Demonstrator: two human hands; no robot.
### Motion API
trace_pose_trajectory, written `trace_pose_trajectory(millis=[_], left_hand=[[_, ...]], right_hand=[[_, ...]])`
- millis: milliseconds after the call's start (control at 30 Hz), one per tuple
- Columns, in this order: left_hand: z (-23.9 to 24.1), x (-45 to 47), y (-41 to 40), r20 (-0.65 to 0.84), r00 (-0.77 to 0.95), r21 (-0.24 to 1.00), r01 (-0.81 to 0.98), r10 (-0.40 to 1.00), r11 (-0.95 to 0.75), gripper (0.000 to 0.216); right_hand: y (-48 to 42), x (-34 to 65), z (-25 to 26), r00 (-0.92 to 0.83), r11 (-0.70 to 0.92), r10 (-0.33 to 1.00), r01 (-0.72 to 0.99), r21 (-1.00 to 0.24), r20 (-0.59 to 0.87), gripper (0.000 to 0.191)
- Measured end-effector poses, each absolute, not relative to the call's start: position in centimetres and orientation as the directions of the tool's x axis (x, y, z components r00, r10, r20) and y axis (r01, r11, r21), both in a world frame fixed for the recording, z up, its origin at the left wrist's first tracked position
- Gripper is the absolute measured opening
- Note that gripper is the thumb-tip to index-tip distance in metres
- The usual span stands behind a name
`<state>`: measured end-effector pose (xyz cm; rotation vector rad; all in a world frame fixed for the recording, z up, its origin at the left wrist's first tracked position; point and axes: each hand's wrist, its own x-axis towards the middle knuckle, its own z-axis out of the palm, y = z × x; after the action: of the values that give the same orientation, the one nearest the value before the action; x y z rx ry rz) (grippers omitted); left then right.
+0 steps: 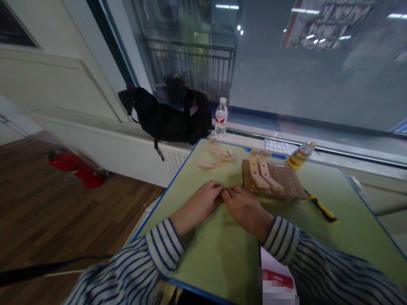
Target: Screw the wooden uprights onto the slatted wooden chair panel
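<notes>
Over the green tabletop [222, 258], my left hand [206, 200] and my right hand [243, 207] meet with fingertips together. Both are closed around something small and dark between the fingertips, mostly hidden and too small to name. Just beyond my right hand lies a slab of corrugated cardboard [288, 180]. Two bent wooden pieces with holes rest side by side on it, the left wooden piece [255, 169] and the right wooden piece [267, 173]. More bent wooden pieces [213, 163] lie past my left hand, near the table's far left corner.
A yellow-and-black handled tool [322, 208] lies right of the cardboard. At the far edge, a bottle of yellow liquid [300, 155] leans over. Along the window sill are a water bottle [221, 118] and a black bag [168, 116]. A red fire extinguisher [76, 167] is on the floor.
</notes>
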<state>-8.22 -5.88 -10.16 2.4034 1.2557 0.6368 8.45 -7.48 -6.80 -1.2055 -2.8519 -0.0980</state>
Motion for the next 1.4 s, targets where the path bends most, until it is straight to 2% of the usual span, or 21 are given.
trace_pose_trajectory(millis=[267,433,600,633,700,800,833,1033,1233,1300,1400], left_hand=[[-9.9,-9.6,-4.2,0.216,0.553,0.469,0.664,0.804,-0.583,0.019],[-9.8,-9.7,-4.3,0.213,0.570,0.456,0.660,0.793,-0.597,0.020],[-9.1,-9.5,-4.9,0.210,0.582,0.435,0.664,0.786,-0.608,0.023],[-8.9,-9.5,-5.1,0.209,0.579,0.419,0.675,0.788,-0.607,0.024],[-8.4,-9.2,-5.4,0.209,0.565,0.375,0.708,0.798,-0.599,0.023],[-7.6,-8.5,-6.1,0.213,0.528,0.310,0.761,0.822,-0.569,0.020],[-7.3,-8.2,-6.3,0.222,0.514,0.295,0.775,0.829,-0.559,0.020],[-6.9,-6.9,-7.1,0.207,0.459,0.256,0.827,0.864,-0.500,0.025],[-6.6,-6.0,-6.9,0.165,0.389,0.146,0.899,0.906,-0.413,0.022],[-6.3,-5.1,-7.0,0.193,0.372,0.156,0.902,0.908,-0.403,0.024],[-6.0,-3.2,-7.2,0.248,0.398,0.257,0.852,0.883,-0.456,0.026]], right_hand=[[-6.9,7.8,-6.7,-0.674,0.674,0.735,0.738,0.034,0.074,0.020],[-7.8,9.5,-4.7,-0.701,0.709,0.702,0.704,-0.033,0.125,0.018],[-9.7,12.6,-1.6,-0.671,0.699,0.712,0.704,-0.124,0.207,0.024],[-10.0,13.5,-1.1,-0.649,0.687,0.723,0.711,-0.149,0.236,0.024],[-10.1,15.4,-0.7,-0.552,0.644,0.759,0.711,-0.281,0.344,0.021],[-9.5,18.5,-1.2,-0.262,0.461,0.867,0.746,-0.481,0.425,0.017],[-9.2,19.5,-1.7,-0.193,0.420,0.879,0.748,-0.514,0.437,0.018],[-7.8,24.3,-5.3,-0.006,0.321,0.893,0.709,-0.628,0.450,0.027],[-7.3,26.1,-8.1,0.085,0.268,0.902,0.658,-0.704,0.423,0.025],[-7.0,26.3,-8.6,0.097,0.257,0.905,0.649,-0.716,0.414,0.025],[-6.3,26.4,-9.4,0.122,0.242,0.904,0.644,-0.725,0.410,0.027]])
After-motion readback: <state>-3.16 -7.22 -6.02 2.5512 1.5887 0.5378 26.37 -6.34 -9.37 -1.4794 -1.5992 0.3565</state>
